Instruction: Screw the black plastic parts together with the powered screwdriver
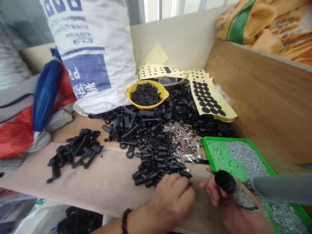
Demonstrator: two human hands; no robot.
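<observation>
My left hand, with a dark bead bracelet on the wrist, is closed with its fingers curled down at the near edge of a pile of short black plastic sleeves. Anything inside its fingers is hidden. To its right, my right hand is curled round a black cylindrical piece with a thin metal tip pointing left. A grey tubular thing extends behind this hand across the green tray of small silvery screws. Small metal clips lie beyond both hands.
Black lever-like parts spread behind the sleeves, with joined black pieces at left. Behind stand a yellow bowl of ribbed black pieces, yellow sticker sheets and a white sack. A wooden board walls the right side.
</observation>
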